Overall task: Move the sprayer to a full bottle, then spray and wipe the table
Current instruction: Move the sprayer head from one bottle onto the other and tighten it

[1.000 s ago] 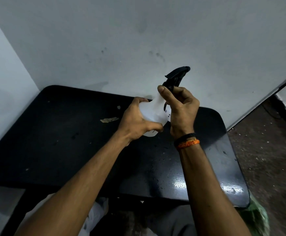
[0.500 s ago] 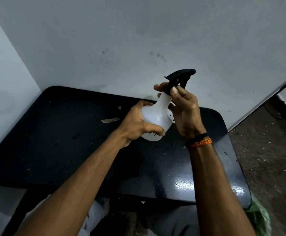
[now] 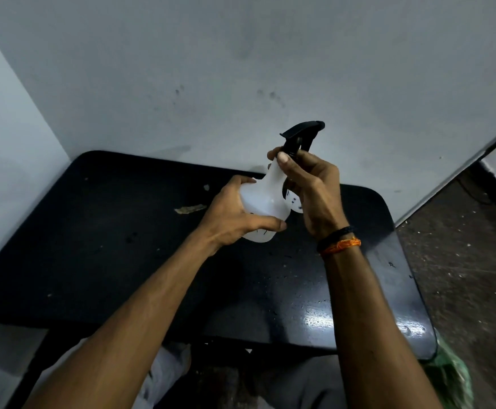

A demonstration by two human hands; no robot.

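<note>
Sprayer (image 3: 301, 137), pinched at its collar by the right hand (image 3: 311, 187), had turned slightly since a second earlier atop the white bottle (image 3: 263, 202) clasped in the left hand (image 3: 235, 215), suggesting seating was underway.

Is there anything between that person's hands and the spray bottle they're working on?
Nothing visible. The left hand already wraps the white bottle, and the right hand grips its neck just under the black sprayer. A second white bottle sits behind the right hand, not in the way.
</note>
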